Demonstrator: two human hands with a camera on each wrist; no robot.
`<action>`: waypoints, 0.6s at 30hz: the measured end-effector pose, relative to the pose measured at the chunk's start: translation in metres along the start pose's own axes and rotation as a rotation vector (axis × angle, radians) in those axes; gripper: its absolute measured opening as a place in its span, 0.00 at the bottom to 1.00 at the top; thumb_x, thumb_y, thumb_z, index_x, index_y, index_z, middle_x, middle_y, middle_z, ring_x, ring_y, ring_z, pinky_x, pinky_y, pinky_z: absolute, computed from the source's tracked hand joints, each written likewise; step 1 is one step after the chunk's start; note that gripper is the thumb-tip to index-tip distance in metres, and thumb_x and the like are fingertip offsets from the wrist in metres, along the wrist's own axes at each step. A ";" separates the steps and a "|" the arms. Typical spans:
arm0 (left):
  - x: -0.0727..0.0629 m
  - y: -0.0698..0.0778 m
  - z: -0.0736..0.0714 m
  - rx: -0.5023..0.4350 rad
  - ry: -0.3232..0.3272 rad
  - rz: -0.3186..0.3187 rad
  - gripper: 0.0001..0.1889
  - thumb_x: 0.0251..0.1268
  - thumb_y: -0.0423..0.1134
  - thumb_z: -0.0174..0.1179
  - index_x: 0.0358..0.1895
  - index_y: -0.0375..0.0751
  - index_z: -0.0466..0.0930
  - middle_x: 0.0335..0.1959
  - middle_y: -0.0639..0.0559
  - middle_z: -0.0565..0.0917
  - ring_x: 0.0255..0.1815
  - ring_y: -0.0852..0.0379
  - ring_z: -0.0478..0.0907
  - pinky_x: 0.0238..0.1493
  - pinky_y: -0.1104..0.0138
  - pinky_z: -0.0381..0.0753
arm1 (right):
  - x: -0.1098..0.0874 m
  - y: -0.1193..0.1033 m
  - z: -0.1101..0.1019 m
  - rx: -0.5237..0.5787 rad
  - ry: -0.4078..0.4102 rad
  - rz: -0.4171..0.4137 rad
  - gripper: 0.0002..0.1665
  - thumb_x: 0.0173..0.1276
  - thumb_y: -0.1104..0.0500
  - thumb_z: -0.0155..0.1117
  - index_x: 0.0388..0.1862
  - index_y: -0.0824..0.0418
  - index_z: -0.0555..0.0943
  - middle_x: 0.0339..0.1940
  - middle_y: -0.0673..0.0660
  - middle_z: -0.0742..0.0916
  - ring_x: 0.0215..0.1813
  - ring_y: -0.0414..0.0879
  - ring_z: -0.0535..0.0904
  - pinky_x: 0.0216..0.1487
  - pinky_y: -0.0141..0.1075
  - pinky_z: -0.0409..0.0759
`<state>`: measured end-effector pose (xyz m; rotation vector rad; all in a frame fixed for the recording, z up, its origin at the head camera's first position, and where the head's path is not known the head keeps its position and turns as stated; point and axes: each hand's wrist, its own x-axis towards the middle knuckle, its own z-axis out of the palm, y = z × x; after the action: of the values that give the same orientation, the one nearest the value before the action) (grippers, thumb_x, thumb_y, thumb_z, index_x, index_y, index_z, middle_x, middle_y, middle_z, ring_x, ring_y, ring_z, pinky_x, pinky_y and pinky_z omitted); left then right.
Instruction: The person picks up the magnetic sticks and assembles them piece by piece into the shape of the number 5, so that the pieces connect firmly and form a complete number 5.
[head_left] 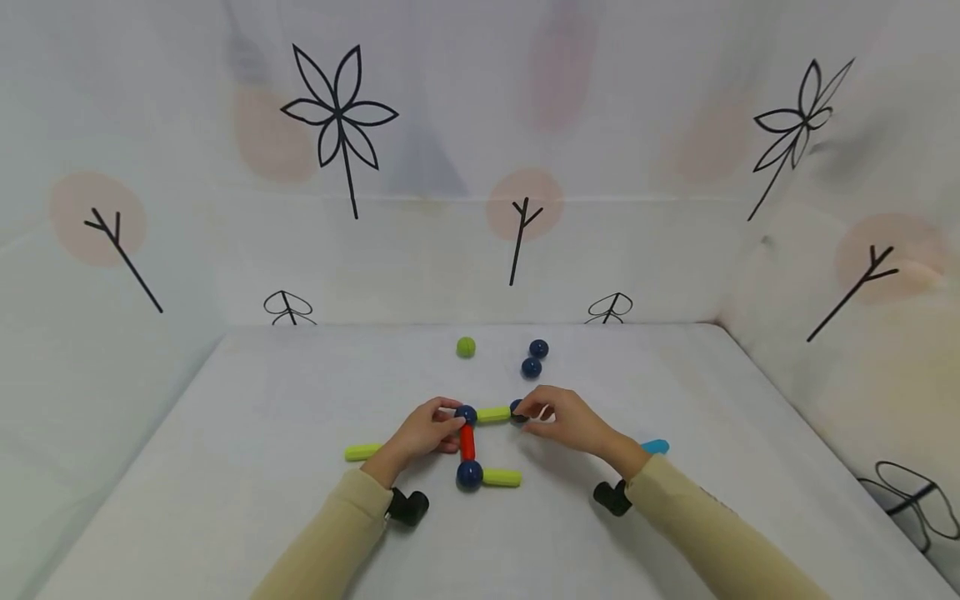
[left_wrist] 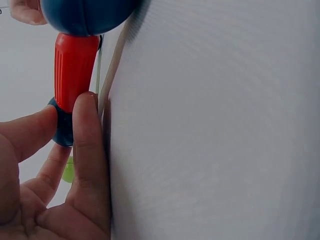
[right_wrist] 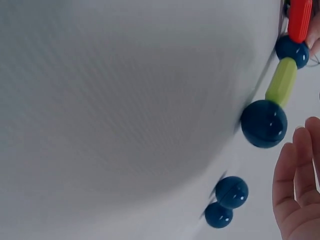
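Note:
A joined frame of blue balls and rods lies on the white table. My left hand (head_left: 420,432) pinches its far left ball (left_wrist: 64,127) between thumb and fingers. From that ball a red rod (head_left: 468,442) runs toward me to a nearer blue ball (head_left: 470,475), which carries a yellow-green rod (head_left: 502,477) pointing right. Another yellow-green rod (head_left: 492,414) links the held ball to a blue ball (right_wrist: 264,124) on the right. Beside that right ball is my right hand (head_left: 570,418); the right wrist view shows its fingers extended and apart from the ball.
Toward the back lie a green ball (head_left: 466,347) and two blue balls, one farther (head_left: 538,349) and one nearer (head_left: 531,367). A loose yellow-green rod (head_left: 362,452) is partly behind my left hand. A light blue piece (head_left: 655,447) shows past my right forearm. Patterned cloth walls surround the table.

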<state>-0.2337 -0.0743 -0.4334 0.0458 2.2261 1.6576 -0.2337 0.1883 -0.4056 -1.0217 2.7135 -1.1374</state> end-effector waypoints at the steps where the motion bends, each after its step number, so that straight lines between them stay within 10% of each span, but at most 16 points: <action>1: 0.000 0.000 0.000 0.001 0.000 0.000 0.21 0.74 0.36 0.59 0.65 0.34 0.70 0.52 0.38 0.77 0.33 0.56 0.81 0.40 0.64 0.86 | 0.001 0.001 -0.001 0.000 0.006 0.011 0.11 0.62 0.69 0.70 0.45 0.66 0.84 0.42 0.57 0.86 0.42 0.49 0.80 0.44 0.40 0.82; 18: 0.000 0.002 0.000 0.006 -0.003 -0.003 0.21 0.74 0.36 0.59 0.65 0.34 0.70 0.53 0.38 0.77 0.34 0.55 0.82 0.40 0.66 0.86 | 0.015 0.028 -0.016 -0.036 0.116 0.105 0.13 0.62 0.71 0.69 0.46 0.70 0.82 0.44 0.64 0.85 0.44 0.53 0.80 0.46 0.45 0.82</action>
<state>-0.2340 -0.0733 -0.4320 0.0467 2.2275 1.6487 -0.2653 0.2041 -0.4086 -0.8305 2.8488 -1.1695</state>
